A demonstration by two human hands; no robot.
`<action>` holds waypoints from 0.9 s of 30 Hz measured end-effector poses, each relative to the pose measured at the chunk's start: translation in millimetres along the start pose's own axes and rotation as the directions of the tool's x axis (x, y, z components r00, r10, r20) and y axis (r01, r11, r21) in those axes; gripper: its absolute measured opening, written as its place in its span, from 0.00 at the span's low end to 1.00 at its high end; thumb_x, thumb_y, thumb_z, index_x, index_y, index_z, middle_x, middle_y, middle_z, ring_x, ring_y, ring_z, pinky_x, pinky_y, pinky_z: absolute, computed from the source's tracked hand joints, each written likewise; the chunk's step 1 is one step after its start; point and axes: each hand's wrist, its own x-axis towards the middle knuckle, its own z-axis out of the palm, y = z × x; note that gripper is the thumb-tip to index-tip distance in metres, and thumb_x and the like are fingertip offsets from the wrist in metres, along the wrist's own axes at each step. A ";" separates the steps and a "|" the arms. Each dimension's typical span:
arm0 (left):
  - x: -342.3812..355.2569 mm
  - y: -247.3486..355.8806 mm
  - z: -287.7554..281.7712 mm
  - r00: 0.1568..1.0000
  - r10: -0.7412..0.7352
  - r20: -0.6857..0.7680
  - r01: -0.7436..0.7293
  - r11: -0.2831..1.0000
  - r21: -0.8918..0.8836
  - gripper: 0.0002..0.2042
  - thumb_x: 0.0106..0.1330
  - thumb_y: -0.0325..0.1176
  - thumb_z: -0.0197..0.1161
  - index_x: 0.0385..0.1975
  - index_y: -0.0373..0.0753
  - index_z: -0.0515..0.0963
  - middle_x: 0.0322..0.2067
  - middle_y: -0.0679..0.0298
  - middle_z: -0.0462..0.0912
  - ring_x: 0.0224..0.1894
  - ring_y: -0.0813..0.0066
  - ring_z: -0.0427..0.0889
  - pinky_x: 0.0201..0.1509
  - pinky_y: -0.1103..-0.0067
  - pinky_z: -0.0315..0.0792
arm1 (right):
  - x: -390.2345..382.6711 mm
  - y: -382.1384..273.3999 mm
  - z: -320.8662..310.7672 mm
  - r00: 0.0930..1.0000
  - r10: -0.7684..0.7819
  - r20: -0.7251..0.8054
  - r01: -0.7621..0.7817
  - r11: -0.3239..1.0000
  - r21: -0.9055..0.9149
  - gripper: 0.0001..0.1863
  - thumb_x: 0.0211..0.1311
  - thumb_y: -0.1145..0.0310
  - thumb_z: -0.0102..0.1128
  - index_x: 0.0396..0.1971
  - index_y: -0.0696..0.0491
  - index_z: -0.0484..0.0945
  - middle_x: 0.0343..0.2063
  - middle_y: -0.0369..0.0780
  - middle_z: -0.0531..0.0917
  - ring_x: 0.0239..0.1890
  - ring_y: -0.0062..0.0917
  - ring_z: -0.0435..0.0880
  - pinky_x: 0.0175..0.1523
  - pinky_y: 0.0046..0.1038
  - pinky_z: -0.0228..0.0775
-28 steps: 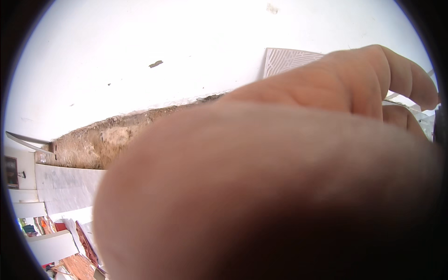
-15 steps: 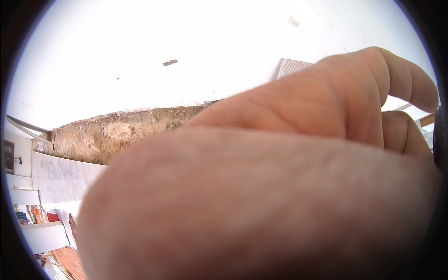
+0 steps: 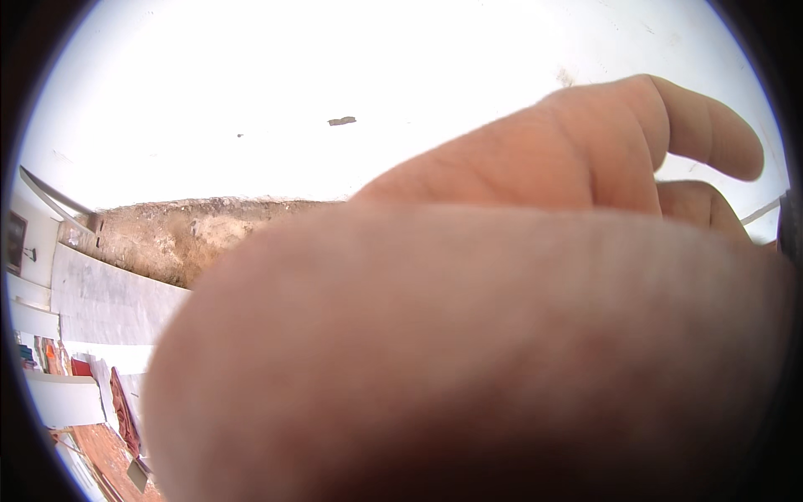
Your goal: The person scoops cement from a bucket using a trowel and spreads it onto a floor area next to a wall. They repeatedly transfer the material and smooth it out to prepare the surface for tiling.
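One of my hands, by its place my left hand (image 3: pixel 502 309), fills most of the view very close up. Its near part is a large blurred mound of skin, rounded at the left end. Behind the mound the creased palm shows more sharply. Two bent digits curl toward the right rim, the upper one standing a little apart from the lower. A dark object (image 3: pixel 786 222) at the extreme right rim lies by the curled digits, too cut off to name. Whatever the hand holds is hidden. My right hand cannot be made out.
A bright white wall (image 3: pixel 251 67) with a small dark mark (image 3: pixel 341 121) spans the top. Below it runs a rough brown bare strip (image 3: pixel 159 238). Toward the lower left are a grey-white panel (image 3: pixel 109 293), a dark red cloth (image 3: pixel 123 410) and a reddish floor (image 3: pixel 104 452).
The background has shifted and tilted: the wall mark sits farther right, the lower-left things higher. A pale grooved panel behind the hand has gone from sight. The curled digits sit slightly farther left.
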 end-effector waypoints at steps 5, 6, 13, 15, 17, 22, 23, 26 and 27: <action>38.1 -10.2 -25.0 0.986 0.086 -0.140 -0.092 0.995 -0.032 0.24 0.73 0.34 0.57 0.63 0.27 0.64 0.54 0.48 0.73 0.61 0.55 0.73 0.63 0.64 0.74 | 4.6 -13.1 -8.3 0.990 0.063 0.124 -0.064 0.998 0.004 0.18 0.69 0.62 0.52 0.53 0.56 0.75 0.52 0.47 0.80 0.52 0.45 0.79 0.57 0.45 0.70; 43.5 2.6 -35.1 0.975 0.121 -0.186 -0.121 0.993 0.012 0.24 0.73 0.34 0.57 0.63 0.27 0.64 0.55 0.48 0.73 0.61 0.55 0.73 0.63 0.64 0.74 | 9.5 -22.5 -17.1 0.992 0.036 0.121 -0.037 0.999 0.003 0.18 0.69 0.63 0.52 0.53 0.56 0.74 0.51 0.47 0.80 0.52 0.44 0.80 0.56 0.45 0.71; 94.2 -26.4 -103.2 0.604 0.205 -0.770 0.145 0.922 0.359 0.27 0.71 0.36 0.58 0.64 0.26 0.61 0.58 0.42 0.69 0.59 0.52 0.73 0.65 0.61 0.70 | 6.3 -0.3 -42.8 0.997 -0.060 -0.050 0.060 0.998 -0.014 0.16 0.62 0.64 0.58 0.47 0.54 0.75 0.41 0.48 0.80 0.45 0.47 0.82 0.50 0.46 0.74; 93.2 -56.9 -119.1 0.546 0.279 -0.790 0.155 0.893 0.423 0.30 0.71 0.37 0.59 0.65 0.25 0.58 0.62 0.40 0.64 0.62 0.50 0.70 0.68 0.60 0.65 | -5.8 7.1 -49.0 0.989 0.010 -0.149 -0.007 1.000 0.023 0.14 0.60 0.65 0.59 0.43 0.56 0.74 0.39 0.49 0.80 0.42 0.46 0.83 0.48 0.47 0.75; 94.8 -90.9 -138.7 0.465 0.434 -0.771 0.196 0.799 0.568 0.33 0.71 0.38 0.59 0.67 0.24 0.54 0.66 0.38 0.58 0.67 0.48 0.64 0.72 0.59 0.58 | -4.8 1.5 -41.2 0.983 0.016 -0.182 -0.008 0.999 0.043 0.15 0.60 0.65 0.59 0.43 0.56 0.74 0.39 0.50 0.80 0.42 0.47 0.83 0.47 0.47 0.76; 105.5 -146.0 -143.8 0.431 0.478 -0.765 0.355 0.690 0.631 0.45 0.73 0.48 0.56 0.73 0.24 0.34 0.75 0.38 0.35 0.78 0.45 0.33 0.80 0.58 0.33 | 20.5 -20.2 19.9 0.993 -0.098 -0.059 0.101 0.994 0.040 0.15 0.60 0.66 0.57 0.44 0.57 0.74 0.38 0.48 0.80 0.47 0.45 0.80 0.50 0.45 0.75; 108.8 -152.1 -144.7 0.459 0.424 -0.781 0.361 0.714 0.600 0.47 0.73 0.50 0.54 0.73 0.24 0.31 0.75 0.39 0.31 0.78 0.45 0.29 0.80 0.58 0.31 | 26.0 -14.3 26.9 0.990 -0.124 -0.064 0.126 0.992 0.028 0.14 0.60 0.67 0.57 0.44 0.57 0.74 0.37 0.48 0.80 0.46 0.44 0.81 0.49 0.45 0.76; 115.3 -185.5 -153.9 0.509 0.317 -0.800 0.418 0.722 0.552 0.51 0.73 0.57 0.51 0.72 0.25 0.25 0.75 0.40 0.22 0.78 0.46 0.21 0.80 0.57 0.24 | 36.3 -29.5 23.2 0.982 -0.184 -0.051 0.184 0.983 0.001 0.14 0.59 0.68 0.58 0.43 0.57 0.74 0.36 0.48 0.80 0.44 0.44 0.81 0.47 0.44 0.76; 116.1 -198.8 -158.1 0.506 0.334 -0.795 0.447 0.687 0.573 0.52 0.73 0.58 0.51 0.72 0.25 0.25 0.75 0.40 0.21 0.77 0.46 0.20 0.79 0.56 0.22 | 34.6 -35.8 17.7 0.981 -0.189 -0.043 0.189 0.982 -0.005 0.14 0.59 0.68 0.58 0.43 0.57 0.74 0.36 0.48 0.80 0.43 0.44 0.82 0.46 0.44 0.76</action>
